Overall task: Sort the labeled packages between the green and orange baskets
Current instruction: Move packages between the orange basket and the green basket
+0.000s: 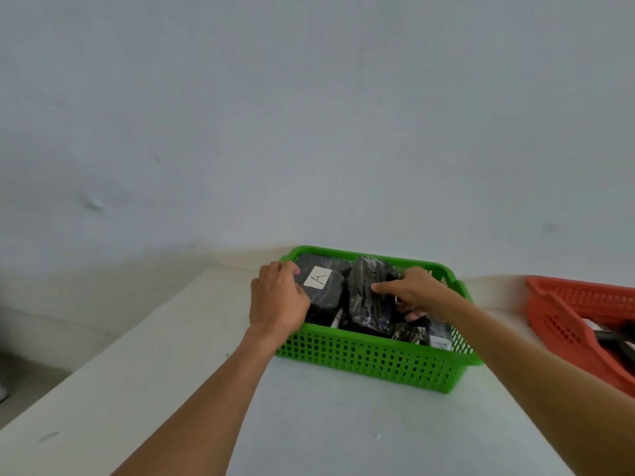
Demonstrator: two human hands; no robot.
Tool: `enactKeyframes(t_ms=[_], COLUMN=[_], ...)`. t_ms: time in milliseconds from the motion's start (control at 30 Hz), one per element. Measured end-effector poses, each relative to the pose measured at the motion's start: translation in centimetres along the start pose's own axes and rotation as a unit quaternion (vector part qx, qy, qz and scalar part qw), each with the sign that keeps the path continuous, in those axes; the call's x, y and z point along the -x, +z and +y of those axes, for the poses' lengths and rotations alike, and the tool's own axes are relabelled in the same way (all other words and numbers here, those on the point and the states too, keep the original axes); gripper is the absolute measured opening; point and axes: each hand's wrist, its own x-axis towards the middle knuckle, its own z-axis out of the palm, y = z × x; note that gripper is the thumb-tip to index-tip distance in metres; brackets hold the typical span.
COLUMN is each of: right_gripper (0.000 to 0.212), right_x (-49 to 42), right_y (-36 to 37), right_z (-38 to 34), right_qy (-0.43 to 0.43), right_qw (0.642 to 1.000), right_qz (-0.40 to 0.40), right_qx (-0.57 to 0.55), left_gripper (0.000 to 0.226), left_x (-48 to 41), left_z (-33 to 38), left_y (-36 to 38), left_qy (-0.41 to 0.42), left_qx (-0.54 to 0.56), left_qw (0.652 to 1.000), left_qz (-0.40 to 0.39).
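I am reaching both arms across the pale counter [309,424] into the green basket [371,359], which is sitting toward the far end of the counter, close to the grey-blue wall [309,115]. The counter's left edge is running diagonally just beside the basket's far left corner, while a broad stretch of bare surface is lying between me and the basket's near wall. The orange basket [563,317] is standing to the right, a strip of bare counter separating it from the green one, its far side cut off by the frame.

My left hand [278,297] is curling its fingers over the left edge of a black package [326,297] bearing a white label [318,277] marked "A"; that package is lying in the basket's left half. My right hand [415,290] is gripping a glossy black plastic-wrapped package [369,310] standing tilted in the middle, with the index finger stretching across its top and the other fingers tucking down its right side. More dark packages are crowding the basket beneath them, one at the near right corner showing part of a white label I cannot read.
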Motion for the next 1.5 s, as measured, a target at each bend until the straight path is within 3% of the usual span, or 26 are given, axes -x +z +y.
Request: enactKeyframes(t_ms=[267,433,567,700,833,900,1067,1233,1367,1500], right_gripper=[0.066,0.054,0.051,0.073,0.102,0.094,0.040,0.039,0.013,0.003], right_x=[-0.3,0.4,-0.2,-1.5,-3.5,-4.0,-5.2,-4.5,-4.1,-3.0], right_y=[1.7,2.5,0.4,0.4,2.8,4.0,5.7,5.5,4.1,3.7], right_z=[-0.9,-1.4,-4.0,-7.9,-10.6,-11.5,-11.4,-10.7,-8.8,-6.1], right_qy=[0.060,0.007,-0.067,-0.112,-0.082,-0.053,-0.018,-0.016,-0.091,-0.114], right_qw=[0.993,0.995,0.996,0.986,0.992,0.997,0.997,0.990,0.990,0.992], right_qz=[-0.051,-0.065,0.038,0.123,0.096,0.053,0.015,0.002,0.107,-0.025], right_qx=[-0.083,-0.077,-0.052,0.033,0.014,-0.021,-0.072,-0.140,-0.027,0.058], left_gripper=[0.027,0.030,0.029,0.023,0.024,0.025,0.025,0.024,0.036,0.057], left_x=[0.4,0.5,0.5,0.5,0.4,0.5,0.4,0.5,0.4,-0.2], left_z=[-0.3,-0.4,-0.4,-0.3,-0.3,-0.3,-0.3,-0.4,-0.4,-0.6], left_y=[0.2,0.1,0.0,0.2,0.3,0.3,0.3,0.3,0.5,0.6], left_qy=[-0.032,-0.048,-0.039,-0.035,-0.038,-0.038,-0.039,-0.036,0.027,0.094], left_qx=[0.050,0.066,0.057,0.042,0.036,0.033,0.032,0.033,0.019,-0.031], left_qw=[0.997,0.995,0.995,0.996,0.996,0.996,0.996,0.996,0.997,0.995], left_qz=[0.056,0.055,0.066,0.072,0.070,0.070,0.069,0.071,0.076,0.006])
